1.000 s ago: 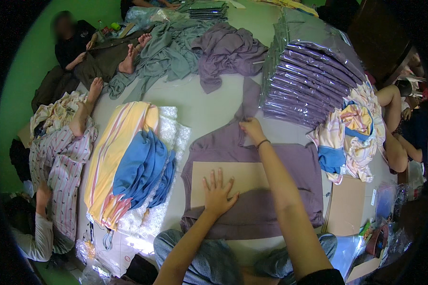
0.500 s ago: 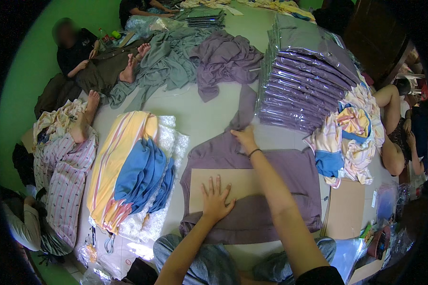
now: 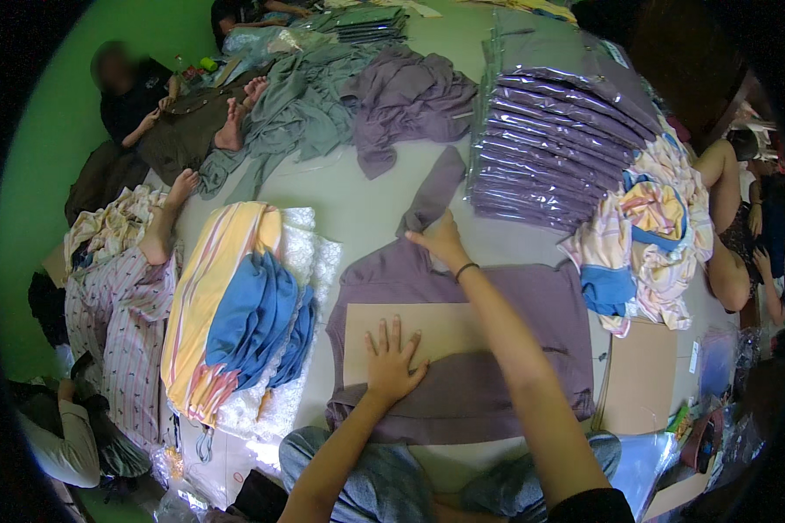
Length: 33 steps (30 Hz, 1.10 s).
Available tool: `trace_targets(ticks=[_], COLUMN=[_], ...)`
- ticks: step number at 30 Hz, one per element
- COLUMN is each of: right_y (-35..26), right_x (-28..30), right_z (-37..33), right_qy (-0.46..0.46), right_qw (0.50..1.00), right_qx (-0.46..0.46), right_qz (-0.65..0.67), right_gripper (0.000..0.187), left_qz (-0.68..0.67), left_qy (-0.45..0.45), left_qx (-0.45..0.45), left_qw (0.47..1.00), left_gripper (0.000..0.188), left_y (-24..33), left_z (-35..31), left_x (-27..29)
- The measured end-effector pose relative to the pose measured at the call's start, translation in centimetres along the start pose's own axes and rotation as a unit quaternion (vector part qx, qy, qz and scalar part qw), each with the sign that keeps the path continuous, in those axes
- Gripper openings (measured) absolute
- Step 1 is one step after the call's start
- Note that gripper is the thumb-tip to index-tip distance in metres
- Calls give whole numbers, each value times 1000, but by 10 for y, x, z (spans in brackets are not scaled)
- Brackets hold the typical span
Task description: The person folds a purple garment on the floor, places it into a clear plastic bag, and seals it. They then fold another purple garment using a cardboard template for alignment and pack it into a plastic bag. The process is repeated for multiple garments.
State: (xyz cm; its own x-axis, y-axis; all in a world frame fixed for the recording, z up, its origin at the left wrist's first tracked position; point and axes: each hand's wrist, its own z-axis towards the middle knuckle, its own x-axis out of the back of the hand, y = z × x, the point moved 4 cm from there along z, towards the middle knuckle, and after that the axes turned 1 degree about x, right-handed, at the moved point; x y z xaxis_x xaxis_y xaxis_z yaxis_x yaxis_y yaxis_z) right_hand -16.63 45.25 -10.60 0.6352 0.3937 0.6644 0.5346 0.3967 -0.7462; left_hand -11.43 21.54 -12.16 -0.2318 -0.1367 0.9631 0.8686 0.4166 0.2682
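Cardboard sheet [image 3: 449,324] lies on the mauve garment [image 3: 560,353], left hand [image 3: 395,359] flat on that cardboard, fingers spread. Just beyond it, the right hand [image 3: 439,241] pinches the sleeve [image 3: 439,181], so it's the nearer one; sleeve runs lengthwise away from the cardboard, leaning right.

Soft, moderate light fills the middle; the corners sink into black beyond the round fisheye rim. Glare whitens the floor [image 3: 323,190] at lower left and streaks the bags [image 3: 545,148]. Upper right lies dim; one person's head [image 3: 113,68] is blurred.
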Motion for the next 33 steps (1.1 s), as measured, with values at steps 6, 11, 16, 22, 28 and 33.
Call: trace_targets(ticks=[6, 11, 16, 22, 28, 33], right_y=[-26, -28, -16, 81, 127, 117], right_x=[-16, 59, 97, 151, 166, 220], right_z=[-6, -131, -257, -101, -67, -110], right_qy=[-157, -321, -428, -102, -157, -28], right_qw=[872, 935, 730, 879, 813, 828], right_qx=[-36, 34, 530, 366, 256, 345], right_qz=[463, 149, -60, -289, -499, -440], right_gripper=[43, 35, 29, 32, 21, 15], left_qz=[1, -36, -76, -97, -20, -125], left_qy=[19, -101, -186, -104, 204, -81], left_qx=[-2, 35, 52, 141, 197, -50], left_qw=[1000, 994, 978, 980, 959, 988], left_gripper=[54, 56, 53, 47, 48, 42], left_y=[1, -11, -31, -53, -57, -65], left_z=[0, -3, -11, -20, -36, -39], left_x=[-1, -26, -45, -27, 44, 64])
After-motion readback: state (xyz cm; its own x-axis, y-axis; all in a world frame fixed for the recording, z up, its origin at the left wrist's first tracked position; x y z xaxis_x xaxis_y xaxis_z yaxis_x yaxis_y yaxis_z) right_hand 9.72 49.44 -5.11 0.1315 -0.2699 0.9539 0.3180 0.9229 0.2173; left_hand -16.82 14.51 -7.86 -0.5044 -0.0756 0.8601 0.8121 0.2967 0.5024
